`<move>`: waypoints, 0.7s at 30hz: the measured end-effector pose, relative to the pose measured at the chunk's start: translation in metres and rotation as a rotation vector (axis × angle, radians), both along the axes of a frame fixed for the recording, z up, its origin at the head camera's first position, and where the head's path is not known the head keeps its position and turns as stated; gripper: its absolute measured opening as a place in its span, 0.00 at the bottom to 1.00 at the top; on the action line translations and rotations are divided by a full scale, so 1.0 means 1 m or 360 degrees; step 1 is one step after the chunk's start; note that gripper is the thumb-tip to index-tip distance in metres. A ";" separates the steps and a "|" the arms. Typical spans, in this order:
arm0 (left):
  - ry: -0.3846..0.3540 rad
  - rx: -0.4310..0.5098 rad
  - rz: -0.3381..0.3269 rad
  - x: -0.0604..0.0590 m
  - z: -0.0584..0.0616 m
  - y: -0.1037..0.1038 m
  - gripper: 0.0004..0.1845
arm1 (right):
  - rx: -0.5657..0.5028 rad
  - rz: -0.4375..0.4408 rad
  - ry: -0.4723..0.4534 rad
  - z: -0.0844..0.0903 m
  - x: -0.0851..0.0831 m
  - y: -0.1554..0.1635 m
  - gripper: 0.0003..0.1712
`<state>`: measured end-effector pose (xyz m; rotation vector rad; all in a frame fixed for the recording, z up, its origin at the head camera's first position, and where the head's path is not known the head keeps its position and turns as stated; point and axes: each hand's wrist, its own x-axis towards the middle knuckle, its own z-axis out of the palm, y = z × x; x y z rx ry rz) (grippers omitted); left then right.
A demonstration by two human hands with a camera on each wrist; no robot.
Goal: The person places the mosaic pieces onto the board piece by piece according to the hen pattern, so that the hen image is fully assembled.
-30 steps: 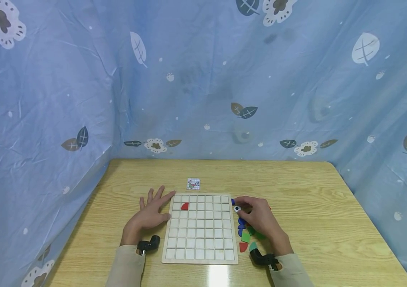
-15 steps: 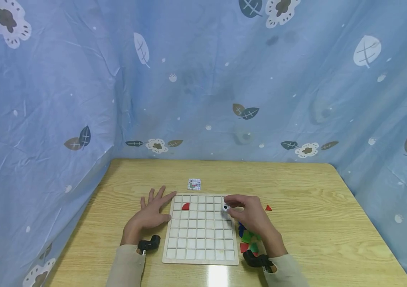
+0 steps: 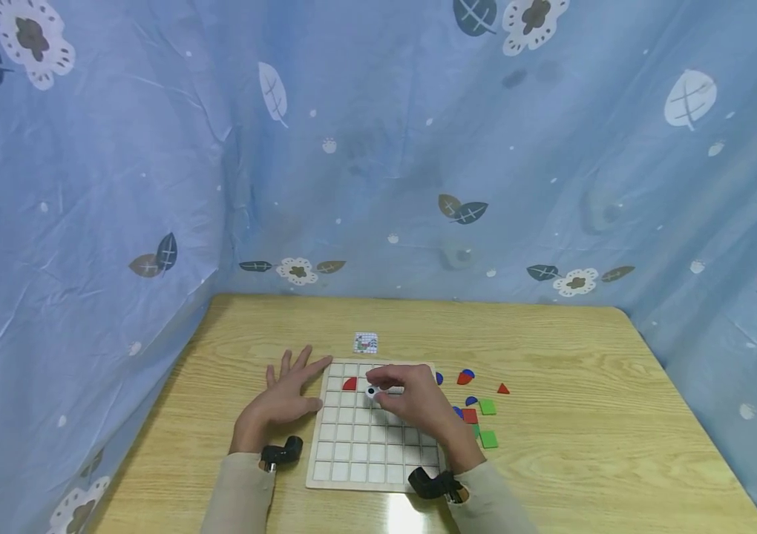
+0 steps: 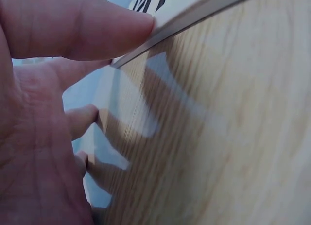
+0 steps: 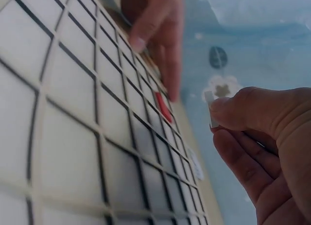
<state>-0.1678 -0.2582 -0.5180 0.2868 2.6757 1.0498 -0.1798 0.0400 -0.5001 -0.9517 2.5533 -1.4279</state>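
Note:
My right hand (image 3: 412,397) pinches a small white tile with a black dot (image 3: 371,391) between thumb and fingers. In the right wrist view the tile (image 5: 212,113) shows edge-on at the thumb tip, raised off the grid. Below that hand lies a pale wooden grid board (image 3: 341,452) with square cells. A red quarter-circle piece (image 3: 349,384) sits in an upper-left cell, just left of the held tile. With fingers spread, my left hand (image 3: 281,400) rests at the board's left side. Its thumb touches the board's edge (image 4: 180,23) in the left wrist view.
Right of the board lie loose pieces, among them a red square (image 3: 470,416), a green square (image 3: 488,439), blue rounded pieces and a red triangle (image 3: 503,389). A small picture card (image 3: 366,343) lies behind the board. Blue patterned curtain (image 3: 378,185) surrounds the table.
My right hand has moved left with the dotted tile, from the loose pieces to over the board's upper part, uncovering more of the pieces. The left hand keeps its place against the board.

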 end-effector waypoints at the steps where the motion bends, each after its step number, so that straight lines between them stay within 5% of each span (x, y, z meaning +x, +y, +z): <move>1: 0.0001 -0.0005 0.0004 0.000 0.000 0.001 0.46 | 0.0011 0.0007 -0.0004 -0.001 0.000 -0.004 0.19; 21: 0.0004 -0.0005 0.0007 0.000 0.000 0.000 0.46 | 0.0235 0.0061 0.0232 -0.022 -0.007 -0.050 0.17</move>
